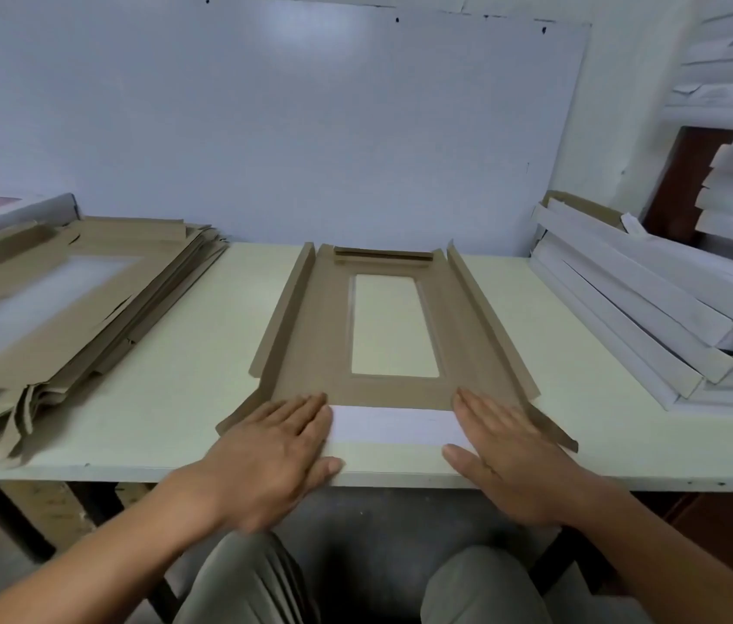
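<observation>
A flat brown cardboard box blank (310, 335) with a rectangular window cut in its middle lies on the pale table (184, 376) in front of me. Its long side flaps stand up at left and right. The near flap (393, 425) is folded over and shows its white side. My left hand (274, 452) lies flat on the left end of that folded flap, fingers straight. My right hand (508, 452) presses flat on the right end in the same way. Neither hand grips anything.
A stack of unfolded brown blanks (53, 299) lies at the left of the table. Folded white boxes (652, 304) are piled at the right, with more stacked behind them. A white wall panel stands close behind the table.
</observation>
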Available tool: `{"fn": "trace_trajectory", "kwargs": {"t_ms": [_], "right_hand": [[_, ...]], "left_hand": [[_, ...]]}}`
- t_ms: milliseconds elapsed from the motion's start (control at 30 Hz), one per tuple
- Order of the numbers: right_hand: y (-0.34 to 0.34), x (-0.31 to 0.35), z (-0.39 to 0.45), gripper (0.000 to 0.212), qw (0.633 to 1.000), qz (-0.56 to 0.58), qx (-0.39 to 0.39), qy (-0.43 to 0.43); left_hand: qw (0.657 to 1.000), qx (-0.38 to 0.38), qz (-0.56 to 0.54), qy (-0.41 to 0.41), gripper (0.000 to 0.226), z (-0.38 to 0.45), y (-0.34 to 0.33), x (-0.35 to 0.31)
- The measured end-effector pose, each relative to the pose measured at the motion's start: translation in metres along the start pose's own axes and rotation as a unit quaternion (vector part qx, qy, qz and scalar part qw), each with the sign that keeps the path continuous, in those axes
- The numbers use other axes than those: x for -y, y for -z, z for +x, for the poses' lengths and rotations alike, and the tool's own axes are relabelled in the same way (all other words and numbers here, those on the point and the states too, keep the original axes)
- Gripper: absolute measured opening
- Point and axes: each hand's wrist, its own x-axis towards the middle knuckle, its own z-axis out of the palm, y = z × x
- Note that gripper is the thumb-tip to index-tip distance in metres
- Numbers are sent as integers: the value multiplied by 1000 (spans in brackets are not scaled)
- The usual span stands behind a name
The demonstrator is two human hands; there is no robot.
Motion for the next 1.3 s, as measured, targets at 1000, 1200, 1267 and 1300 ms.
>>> {"fn": "trace_trajectory", "kwargs": {"t_ms": [1000, 1200, 1267, 1300], "right_hand": [[10, -19, 9, 105, 997, -32, 23, -67], [29, -33, 8, 75, 993, -24, -104, -46], [42, -29, 14, 76, 985, 64, -146, -62], [46, -28, 18, 74, 981, 100, -146, -78]], "left_hand": [[985, 2, 157, 66, 101, 22, 19, -25], [953, -198, -186, 138, 85, 6, 26, 30], [896, -241, -313, 201, 64, 0, 20, 58], [882, -247, -335, 221, 54, -2, 16, 70]]}}
